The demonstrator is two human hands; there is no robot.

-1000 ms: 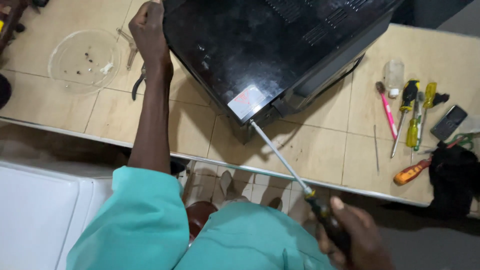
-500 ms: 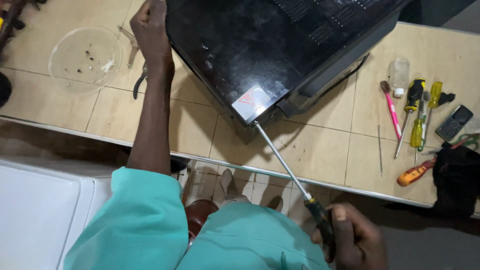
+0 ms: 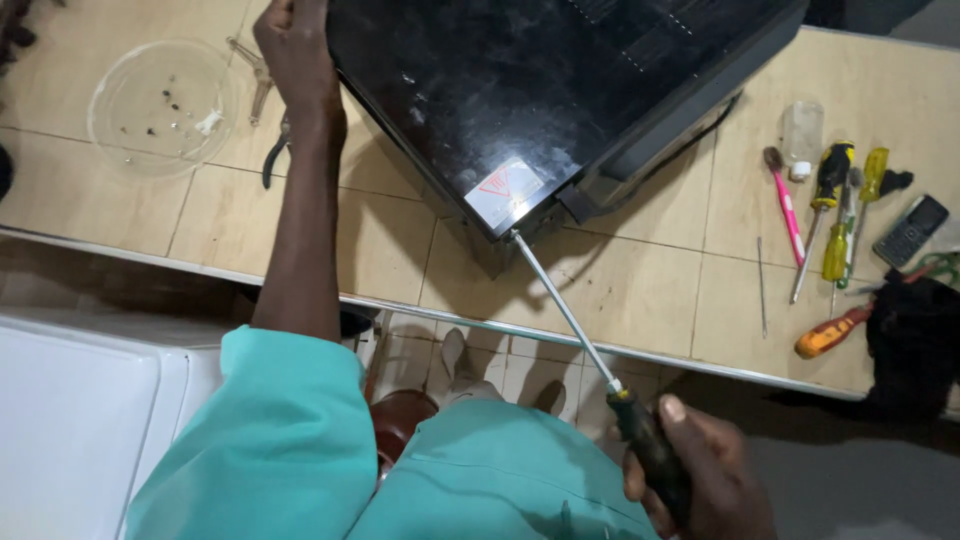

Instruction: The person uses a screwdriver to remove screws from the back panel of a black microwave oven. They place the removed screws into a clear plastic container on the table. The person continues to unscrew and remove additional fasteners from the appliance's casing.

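A black microwave oven lies tilted on the tiled counter, its casing up and a white sticker near its front corner. My left hand grips the oven's left edge. My right hand is closed around the black handle of a long screwdriver. Its metal shaft runs up and left, with the tip touching the oven's corner just below the sticker.
A round glass plate with crumbs and pliers lie left of the oven. To the right are several screwdrivers, a pink toothbrush, a small bottle, a phone and a dark cloth. A white appliance stands below left.
My right hand and the screwdriver have shifted slightly right and down in view; the tip stays at the oven's corner. My left hand keeps its hold.
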